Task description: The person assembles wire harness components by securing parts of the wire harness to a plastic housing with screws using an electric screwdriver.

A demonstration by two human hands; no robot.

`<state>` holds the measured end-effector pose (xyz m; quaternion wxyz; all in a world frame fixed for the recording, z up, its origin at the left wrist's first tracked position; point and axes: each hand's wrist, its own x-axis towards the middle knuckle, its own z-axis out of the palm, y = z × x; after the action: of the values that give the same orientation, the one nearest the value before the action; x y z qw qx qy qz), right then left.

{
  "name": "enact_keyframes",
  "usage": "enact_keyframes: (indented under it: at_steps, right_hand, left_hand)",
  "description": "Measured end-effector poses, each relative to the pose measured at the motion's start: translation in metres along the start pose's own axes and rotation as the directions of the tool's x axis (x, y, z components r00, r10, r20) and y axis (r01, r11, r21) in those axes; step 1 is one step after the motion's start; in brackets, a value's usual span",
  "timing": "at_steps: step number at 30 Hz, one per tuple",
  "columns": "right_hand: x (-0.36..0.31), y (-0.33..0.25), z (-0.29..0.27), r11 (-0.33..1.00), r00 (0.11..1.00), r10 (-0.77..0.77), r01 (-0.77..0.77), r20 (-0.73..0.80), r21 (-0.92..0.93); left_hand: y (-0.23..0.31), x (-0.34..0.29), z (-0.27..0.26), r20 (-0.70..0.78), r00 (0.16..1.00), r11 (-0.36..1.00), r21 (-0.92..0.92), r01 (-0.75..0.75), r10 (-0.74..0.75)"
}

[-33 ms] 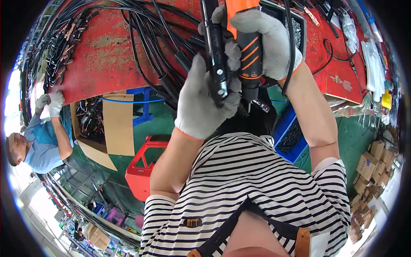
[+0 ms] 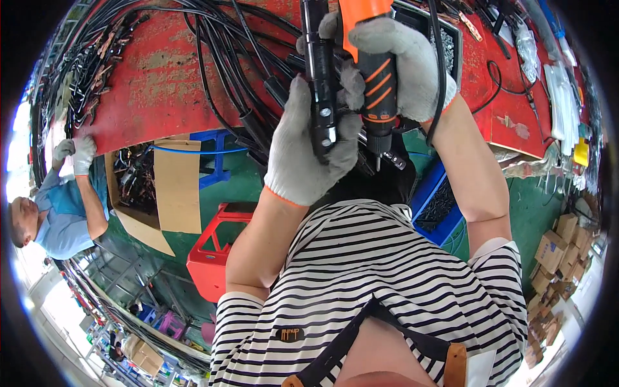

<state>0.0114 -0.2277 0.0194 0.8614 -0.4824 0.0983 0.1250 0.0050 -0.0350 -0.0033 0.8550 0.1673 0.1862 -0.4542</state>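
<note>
My left hand (image 2: 303, 151), in a pale work glove, is closed around a long black handle-like part (image 2: 317, 68) with two silver screw heads near its lower end. My right hand (image 2: 412, 68), gloved too, grips an orange and black power screwdriver (image 2: 379, 87). The tool's bit points down toward me, beside the black part and apart from its screws. A small black piece with silver screws (image 2: 394, 160) shows just right of the bit; what holds it is hidden. Black cables (image 2: 225, 77) lie on the bench left of my left hand.
The worn red bench (image 2: 161, 71) carries copper and black pieces (image 2: 97, 77) at left and a tray of small metal parts (image 2: 445, 42) at right. Below are a cardboard box (image 2: 177, 193), red stool (image 2: 209, 258) and blue bin (image 2: 438, 206). A co-worker (image 2: 64, 213) is at far left.
The black part in my left hand has turned slightly more upright, its screw end shifting left. The screwdriver has moved a little to the right.
</note>
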Motion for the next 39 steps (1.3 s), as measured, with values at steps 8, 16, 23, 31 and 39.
enact_keyframes:
  at_steps: [8, 16, 23, 31, 39]
  right_hand:
    - [-0.043, -0.028, -0.019, 0.889, 0.905, -0.404, 0.354, -0.136, -0.289]
    - [-0.072, -0.049, -0.026, 0.624, 0.619, -0.766, 0.781, 0.175, -0.031]
    - [-0.054, -0.034, -0.016, 0.599, 0.575, -0.790, 0.798, 0.213, 0.065]
    - [-0.053, -0.035, 0.010, 0.662, 0.637, -0.730, 0.749, 0.249, 0.024]
    - [-0.054, -0.035, 0.018, 0.662, 0.646, -0.699, 0.747, 0.308, -0.065]
  left_hand:
    - [-0.003, 0.006, -0.003, -0.095, 0.985, 0.982, 0.133, -0.132, 0.145]
    - [-0.006, 0.012, -0.009, -0.022, 0.999, 0.993, 0.109, -0.038, 0.041]
    - [-0.009, 0.011, -0.005, -0.047, 0.997, 0.994, 0.098, -0.055, 0.059]
    - [-0.009, 0.009, 0.000, -0.120, 0.990, 0.994, 0.097, -0.059, 0.070]
    - [-0.015, 0.009, 0.015, -0.298, 0.941, 0.972, 0.213, -0.097, 0.159]
